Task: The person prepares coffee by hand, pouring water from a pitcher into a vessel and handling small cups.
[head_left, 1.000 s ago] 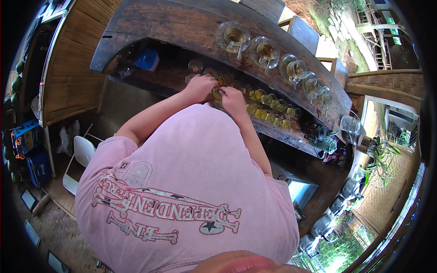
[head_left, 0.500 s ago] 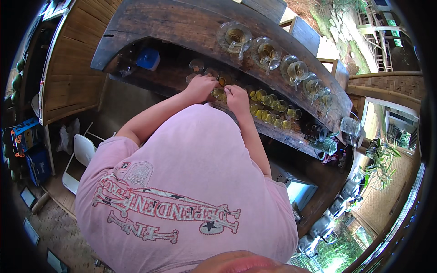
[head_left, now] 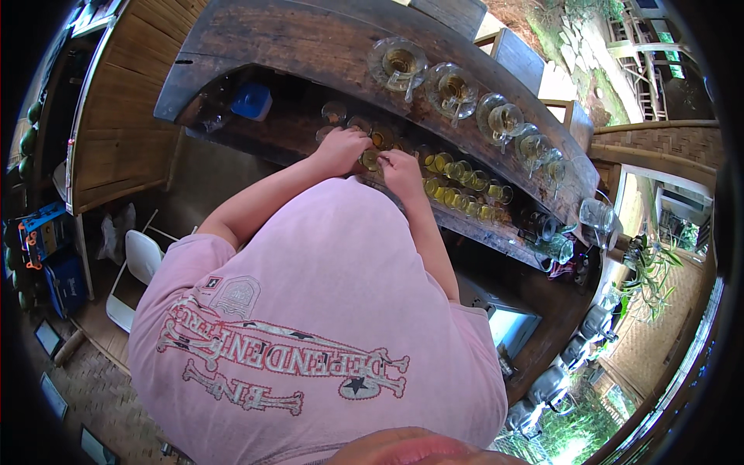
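On the lower shelf of the wooden counter, my right hand (head_left: 402, 172) is closed, its thumb and fingertips pinching the rim of a small glass (head_left: 370, 160) with yellowish contents. Just left of it my left hand (head_left: 343, 149) is bent with its fingers together; what they hold, if anything, is hidden. Beyond the hands another small glass (head_left: 380, 139) shows amber contents. More small clear glasses (head_left: 334, 113) stand beyond my left hand. To the right, rows of small glasses (head_left: 457, 184) hold yellow liquid.
Glass cups on saucers (head_left: 452, 91) line the curved upper counter (head_left: 298, 39). A blue container (head_left: 252, 101) sits at the shelf's left. A large glass jar (head_left: 597, 215) stands at the right end. A white folding chair (head_left: 142, 256) is behind at the left.
My right hand has shifted slightly left and down, and the small glass at its fingertips has moved a little with it. My left hand stays nearly in place.
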### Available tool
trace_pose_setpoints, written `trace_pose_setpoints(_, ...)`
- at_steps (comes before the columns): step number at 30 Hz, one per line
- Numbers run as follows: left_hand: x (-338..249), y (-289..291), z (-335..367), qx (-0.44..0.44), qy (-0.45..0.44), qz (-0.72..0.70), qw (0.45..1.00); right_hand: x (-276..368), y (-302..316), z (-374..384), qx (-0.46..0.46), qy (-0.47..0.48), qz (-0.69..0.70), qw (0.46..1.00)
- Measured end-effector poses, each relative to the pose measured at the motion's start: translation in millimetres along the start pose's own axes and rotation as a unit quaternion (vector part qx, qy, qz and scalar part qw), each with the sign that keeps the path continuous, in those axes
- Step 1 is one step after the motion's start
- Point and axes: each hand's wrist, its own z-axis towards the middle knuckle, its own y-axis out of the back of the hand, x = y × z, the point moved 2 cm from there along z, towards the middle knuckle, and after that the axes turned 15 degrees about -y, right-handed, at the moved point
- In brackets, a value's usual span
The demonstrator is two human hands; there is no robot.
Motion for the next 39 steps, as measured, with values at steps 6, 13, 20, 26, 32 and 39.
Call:
trace_pose_setpoints(6, -3, 3, 1, 0.013, -0.001, -0.008, 1.0, -1, -5, -3, -0.025, 0.025, 0.015, 0.999)
trace_pose_setpoints(13, -3, 2, 0, -0.013, -0.011, -0.011, 1.0, 3, -2, 1, -0.036, 0.025, 0.009, 0.999)
trace_pose_setpoints(20, -1, 1, 1, -0.001, -0.006, -0.023, 1.0, 3, 2, 2, -0.026, -0.009, -0.002, 1.0)
trace_pose_setpoints(26, -1, -2, 0, 0.014, 0.002, -0.004, 1.0, 5, -1, 2, 0.014, 0.018, -0.011, 1.0)
trace_pose_setpoints(32, 1, -1, 1, 0.007, -0.003, -0.008, 1.0, 5, -5, 2, -0.025, 0.031, -0.009, 0.999)
trace_pose_setpoints(39, -1, 0, 1, -0.001, -0.011, -0.009, 1.0, 2, -4, 3, -0.025, 0.012, -0.003, 1.0)
